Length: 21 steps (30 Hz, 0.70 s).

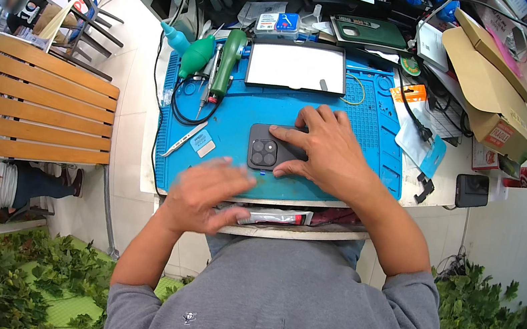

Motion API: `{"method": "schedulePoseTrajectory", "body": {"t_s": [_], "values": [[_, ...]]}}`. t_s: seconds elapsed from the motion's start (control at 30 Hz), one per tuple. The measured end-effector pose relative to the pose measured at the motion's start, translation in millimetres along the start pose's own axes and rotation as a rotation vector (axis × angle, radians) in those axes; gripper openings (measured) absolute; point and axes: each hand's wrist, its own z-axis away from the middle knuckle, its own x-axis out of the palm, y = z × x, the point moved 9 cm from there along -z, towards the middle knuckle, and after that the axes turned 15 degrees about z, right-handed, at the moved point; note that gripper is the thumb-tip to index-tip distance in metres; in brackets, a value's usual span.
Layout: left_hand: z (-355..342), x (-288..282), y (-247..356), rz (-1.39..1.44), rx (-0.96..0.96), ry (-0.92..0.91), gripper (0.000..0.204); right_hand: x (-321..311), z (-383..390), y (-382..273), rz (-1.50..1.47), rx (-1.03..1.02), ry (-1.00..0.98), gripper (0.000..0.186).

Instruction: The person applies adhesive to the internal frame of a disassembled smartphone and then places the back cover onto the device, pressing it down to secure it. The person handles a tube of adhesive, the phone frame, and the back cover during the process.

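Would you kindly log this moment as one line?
right hand pressing dark phone | left hand at mat edge, blurred | blue mat

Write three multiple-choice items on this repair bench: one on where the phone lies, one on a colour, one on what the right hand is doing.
1. Where does the phone lie?
A. on the blue mat
B. on the wooden bench
C. in the cardboard box

2. What colour is the squeeze bulb at the mat's far left?
A. red
B. green
C. white

3. What is the right hand doing?
A. hanging in the air
B. holding a screwdriver
C. pressing flat on the phone

Answers:
1 A, the dark phone rests camera side up on the mat.
2 B, the bulb is green, beside a green tool.
3 C, its fingers spread over the phone's back, while the left hand is blurred at the mat's near edge.
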Motion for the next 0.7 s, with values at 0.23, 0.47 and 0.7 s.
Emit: {"method": "schedulePoseTrajectory", "body": {"t_s": [0.23, 0.47, 0.7], "values": [[9, 1, 2, 0.009, -0.041, 0.003, 0.06, 0, 1, -1, -0.008, 0.007, -0.005, 0.074], [7, 13, 2, -0.009, 0.058, -0.022, 0.073, -1, 4, -2, 0.01, -0.018, 0.039, 0.074], [-41, 63, -14, -0.278, -0.225, -0.13, 0.137, 1, 7, 1, 0.03, -0.037, 0.122, 0.076]]}}
